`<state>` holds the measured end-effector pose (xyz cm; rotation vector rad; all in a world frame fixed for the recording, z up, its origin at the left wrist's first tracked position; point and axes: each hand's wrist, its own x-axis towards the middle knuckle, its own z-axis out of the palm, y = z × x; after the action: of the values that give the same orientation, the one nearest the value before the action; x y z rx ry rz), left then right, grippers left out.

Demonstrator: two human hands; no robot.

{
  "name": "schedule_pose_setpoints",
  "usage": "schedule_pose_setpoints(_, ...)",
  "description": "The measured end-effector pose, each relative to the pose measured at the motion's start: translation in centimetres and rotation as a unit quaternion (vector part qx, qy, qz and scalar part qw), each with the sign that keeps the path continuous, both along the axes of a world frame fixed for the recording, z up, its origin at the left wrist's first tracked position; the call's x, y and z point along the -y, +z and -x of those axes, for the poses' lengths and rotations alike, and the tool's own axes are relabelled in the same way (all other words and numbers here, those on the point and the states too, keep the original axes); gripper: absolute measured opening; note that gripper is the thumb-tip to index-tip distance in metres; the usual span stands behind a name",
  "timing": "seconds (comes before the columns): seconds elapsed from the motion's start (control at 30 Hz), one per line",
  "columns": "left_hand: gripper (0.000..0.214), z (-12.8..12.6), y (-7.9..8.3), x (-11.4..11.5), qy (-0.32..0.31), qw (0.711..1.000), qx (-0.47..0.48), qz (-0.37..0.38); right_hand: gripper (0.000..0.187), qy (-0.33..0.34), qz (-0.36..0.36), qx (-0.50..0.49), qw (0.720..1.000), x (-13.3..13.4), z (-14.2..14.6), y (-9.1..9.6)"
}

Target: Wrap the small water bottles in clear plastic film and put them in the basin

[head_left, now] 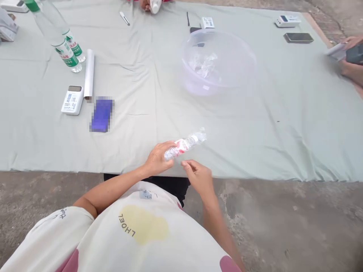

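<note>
My left hand (160, 156) is wrapped around a slim, bottle-like pack in crinkled clear plastic (184, 146) with a red and white label. The pack is tilted over the near edge of the table, its crumpled end pointing away to the right. Just to the right and below it is my right hand (197, 172), thumb and fingertips pressed together in a pinch. It looks apart from the pack, and whatever the fingertips may hold is too small to make out.
A translucent basin (218, 81) with crumpled clear plastic (205, 66) stands farther back. To the left are two bottles (66, 56), a white paper roll (89, 73), a white boxy device (72, 100) and a blurred blue item (102, 114). Other people's hands (353, 64) show at the right and far edges.
</note>
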<state>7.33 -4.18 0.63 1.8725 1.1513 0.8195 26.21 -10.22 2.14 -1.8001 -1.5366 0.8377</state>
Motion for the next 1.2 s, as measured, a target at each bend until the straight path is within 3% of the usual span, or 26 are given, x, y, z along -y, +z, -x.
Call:
schedule_pose_setpoints(0.1,0.059,4.1,2.8,-0.4,-0.027,0.999,0.023,-0.041,0.027,-0.026,-0.177,0.011,0.984,-3.5,-1.0,3.5)
schedule_pose_setpoints(0.17,0.059,6.4,4.8,-0.3,-0.051,0.996,0.039,-0.066,0.019,0.004,-0.283,-0.035,0.958,-6.3,-0.8,5.1)
schedule_pose_setpoints(0.2,0.059,7.4,5.7,-0.2,-0.060,0.994,0.048,-0.074,0.018,0.031,-0.302,-0.057,0.951,-7.6,-0.3,5.5)
schedule_pose_setpoints(0.3,0.052,9.5,7.8,0.0,-0.070,0.990,0.078,-0.092,0.023,0.121,-0.239,-0.149,0.952,-10.5,2.0,5.3)
schedule_pose_setpoints(0.37,0.045,10.5,8.6,-0.1,-0.057,0.988,0.099,-0.101,0.033,0.166,-0.185,-0.248,0.936,-11.3,3.9,4.4)
schedule_pose_setpoints(0.47,0.032,11.0,8.9,-0.9,0.017,0.982,0.173,-0.073,0.041,0.150,-0.185,-0.346,0.907,-11.3,6.7,3.9)
schedule_pose_setpoints(0.53,0.029,10.3,8.4,-2.0,0.109,0.952,0.286,-0.005,0.040,0.100,-0.228,-0.335,0.909,-11.1,8.7,4.5)
schedule_pose_setpoints(0.57,0.031,9.7,8.0,-2.7,0.158,0.920,0.357,0.044,0.039,0.073,-0.260,-0.315,0.910,-11.2,9.8,5.1)
schedule_pose_setpoints(0.63,0.038,7.7,7.0,-4.2,0.228,0.825,0.489,0.169,0.035,0.023,-0.348,-0.269,0.898,-11.6,11.8,6.4)
schedule_pose_setpoints(0.73,0.040,4.6,4.9,-6.5,0.255,0.690,0.584,0.343,0.029,0.001,-0.439,-0.220,0.871,-13.3,14.0,7.4)
schedule_pose_setpoints(0.8,0.048,3.4,3.1,-7.6,0.238,0.648,0.583,0.428,0.022,0.039,-0.415,-0.192,0.889,-15.3,14.3,6.9)
schedule_pose_setpoints(0.87,0.058,3.0,1.2,-8.1,0.213,0.640,0.550,0.492,0.019,0.082,-0.337,-0.167,0.923,-18.1,13.7,5.6)
schedule_pose_setpoints(0.97,0.052,3.7,-1.6,-7.9,0.166,0.669,0.492,0.532,0.024,0.097,-0.269,-0.129,0.949,-24.0,11.9,3.7)
schedule_pose_setpoints(1.07,0.034,4.6,-3.6,-6.9,0.084,0.707,0.501,0.491,0.026,0.069,-0.339,-0.063,0.936,-31.4,10.3,2.9)
schedule_pose_setpoints(1.2,0.042,5.1,-4.5,-6.2,0.027,0.700,0.550,0.456,0.028,0.011,-0.390,-0.037,0.920,-40.5,9.7,2.6)
